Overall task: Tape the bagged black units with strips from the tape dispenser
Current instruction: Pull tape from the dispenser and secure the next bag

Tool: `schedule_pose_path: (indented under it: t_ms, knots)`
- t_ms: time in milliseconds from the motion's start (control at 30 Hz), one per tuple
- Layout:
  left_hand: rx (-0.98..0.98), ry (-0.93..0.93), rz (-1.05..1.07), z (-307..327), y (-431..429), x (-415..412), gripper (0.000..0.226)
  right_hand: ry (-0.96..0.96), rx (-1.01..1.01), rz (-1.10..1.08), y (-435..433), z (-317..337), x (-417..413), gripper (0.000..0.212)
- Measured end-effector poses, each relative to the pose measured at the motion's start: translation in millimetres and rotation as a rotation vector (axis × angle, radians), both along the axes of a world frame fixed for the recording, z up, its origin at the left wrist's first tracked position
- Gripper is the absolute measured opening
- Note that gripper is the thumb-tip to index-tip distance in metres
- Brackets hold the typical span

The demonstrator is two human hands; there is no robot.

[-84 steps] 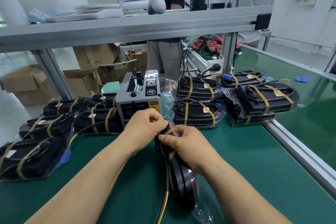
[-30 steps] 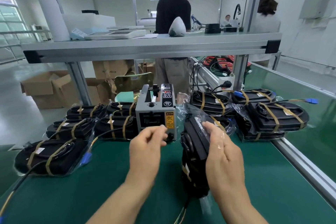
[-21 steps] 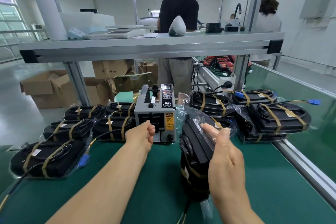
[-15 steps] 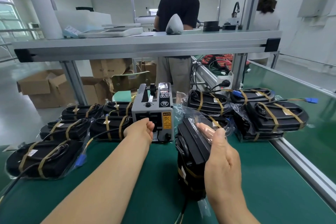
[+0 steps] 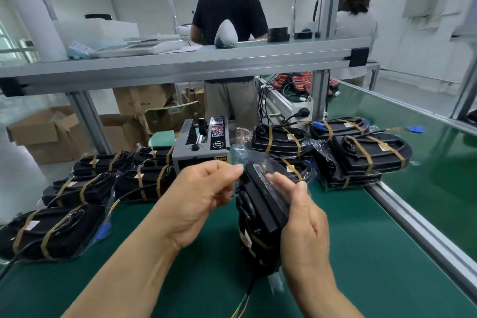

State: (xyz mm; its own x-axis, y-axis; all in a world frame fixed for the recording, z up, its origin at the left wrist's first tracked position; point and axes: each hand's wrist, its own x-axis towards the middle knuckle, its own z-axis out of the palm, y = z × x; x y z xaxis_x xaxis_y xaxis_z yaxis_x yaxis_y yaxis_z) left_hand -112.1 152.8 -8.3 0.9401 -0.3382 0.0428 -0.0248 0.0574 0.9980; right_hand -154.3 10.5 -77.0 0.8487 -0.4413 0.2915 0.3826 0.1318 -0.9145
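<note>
The green surface fills the lower half of the view, with an aluminium rail along its right edge. Above it an aluminium shelf spans the frame. Behind that shelf a person in a black shirt stands with their back turned, and cardboard boxes sit on the floor to the left.

On the surface lie two piles of bagged units already bound with tan tape: the left pile spreads toward the near left corner and the right pile is stacked by the rail. The grey tape dispenser stands between the piles at the far side, its lower front hidden by the left hand.

Just in front of the dispenser, the bagged black unit stands on end on the surface, leaning slightly. The right hand clasps it from the right, with the fingers laid over its upper face. The left hand is curled, thumb and forefinger pressed together at the bag's upper left edge. What lies between them I cannot tell.

A tan tape band wraps the unit's lower part. A blue connector sticks out of the right pile on a wire.
</note>
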Motion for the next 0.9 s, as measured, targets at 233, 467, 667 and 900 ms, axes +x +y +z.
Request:
schedule_pose_path:
  t_ms: [233, 467, 667, 900]
  knots:
    - [0.252, -0.127, 0.038, 5, -17, -3, 0.011, -0.020, -0.032, -0.031, 1, -3, 0, 0.049]
    - [0.259, -0.133, 0.058, 0, -20, -1, 0.013, -0.019, -0.050, -0.035, 4, -1, 0, 0.044]
    - [0.284, -0.177, 0.106, -6, -21, 1, 0.018, -0.040, -0.044, -0.017, 6, 1, -2, 0.039]
    - [0.322, -0.237, 0.148, -9, -19, 0, 0.018, -0.051, -0.036, 0.015, 7, 0, -1, 0.043]
